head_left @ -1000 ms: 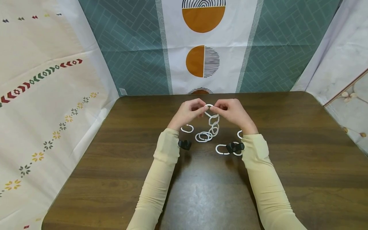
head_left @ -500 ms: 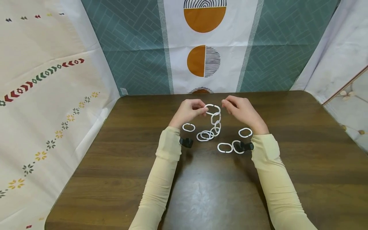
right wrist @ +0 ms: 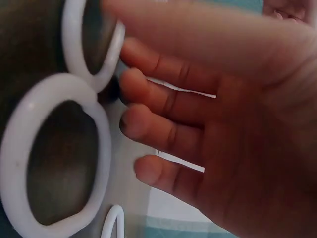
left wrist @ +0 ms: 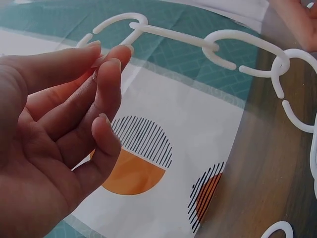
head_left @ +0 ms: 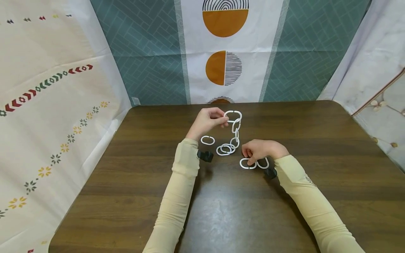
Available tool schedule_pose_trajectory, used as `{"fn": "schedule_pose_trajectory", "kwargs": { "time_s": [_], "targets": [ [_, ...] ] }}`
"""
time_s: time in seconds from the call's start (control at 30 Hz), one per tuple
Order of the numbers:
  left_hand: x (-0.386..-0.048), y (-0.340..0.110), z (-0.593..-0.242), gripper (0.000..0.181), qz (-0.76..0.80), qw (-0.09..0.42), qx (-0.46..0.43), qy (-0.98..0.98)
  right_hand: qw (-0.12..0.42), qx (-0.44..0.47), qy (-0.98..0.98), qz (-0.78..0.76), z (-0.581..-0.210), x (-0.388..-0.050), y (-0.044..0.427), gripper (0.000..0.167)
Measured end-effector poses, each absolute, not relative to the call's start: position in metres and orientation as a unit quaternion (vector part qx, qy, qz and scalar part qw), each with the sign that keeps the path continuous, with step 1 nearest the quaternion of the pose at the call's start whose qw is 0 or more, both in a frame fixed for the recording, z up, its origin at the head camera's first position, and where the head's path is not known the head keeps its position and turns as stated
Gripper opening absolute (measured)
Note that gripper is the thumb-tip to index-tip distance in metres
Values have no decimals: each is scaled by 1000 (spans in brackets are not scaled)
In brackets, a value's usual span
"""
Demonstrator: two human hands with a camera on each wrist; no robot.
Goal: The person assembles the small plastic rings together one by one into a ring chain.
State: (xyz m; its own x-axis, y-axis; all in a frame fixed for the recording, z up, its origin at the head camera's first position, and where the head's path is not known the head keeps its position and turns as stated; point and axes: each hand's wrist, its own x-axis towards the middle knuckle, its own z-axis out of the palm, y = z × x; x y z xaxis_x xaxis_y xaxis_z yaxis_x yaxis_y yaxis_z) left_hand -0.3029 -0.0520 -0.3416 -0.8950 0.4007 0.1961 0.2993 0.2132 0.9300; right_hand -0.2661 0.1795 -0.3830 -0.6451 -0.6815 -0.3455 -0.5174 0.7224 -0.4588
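Cloth (head_left: 47,140) printed with chevrons and small flowers hangs at the far left of my head feed, next to a teal-and-white backdrop (head_left: 148,63) behind the dark wood worktop (head_left: 202,203). Following a pale yellow sleeve (head_left: 178,182) upward, I reach the left hand (head_left: 205,123), raised over the worktop's far half. It pinches the end link of a white chain (head_left: 236,136) between thumb and fingertip; on the left wrist feed I see its remaining fingers loosely bent. Near that hand, a loose white link (head_left: 207,144) lies flat by itself. The chain hangs down from the pinch, its lowest links overlapping in a small heap on the worktop. Right of it, I have the right hand (head_left: 264,150) low over an oval link (head_left: 244,167), with a second link (head_left: 262,168) beside it; their edges meet, though I can't tell whether they interlock. Its fingers are slightly bent and relaxed around nothing I can make out; whether a fingertip touches the oval link, I can't tell. A marbled cloth (head_left: 357,80) with a blossom branch closes my right edge.
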Motion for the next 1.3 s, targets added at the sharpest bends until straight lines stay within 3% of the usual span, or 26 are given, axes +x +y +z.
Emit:
{"fn": "schedule_pose_trajectory", "kwargs": {
  "time_s": [0.4, 0.6, 0.87, 1.07, 1.3],
  "targets": [
    [-302, -53, -345, 11, 587, 54, 225, 776, 240, -343, 898, -138, -389, -266, 182, 11],
    [-303, -52, -346, 10, 585, 58, 225, 777, 164, -354, 899, -197, -385, -269, 192, 14],
    [-305, -50, -344, 11, 559, 60, 232, 794, 99, -265, 909, -305, -370, -272, 208, 7],
    [-304, -50, -344, 10, 549, 50, 240, 799, 42, -191, 912, -362, -354, -273, 219, 24],
    [-304, -51, -343, 11, 529, 46, 253, 809, -31, -118, 883, -454, -335, -280, 211, 28]
  ]
}}
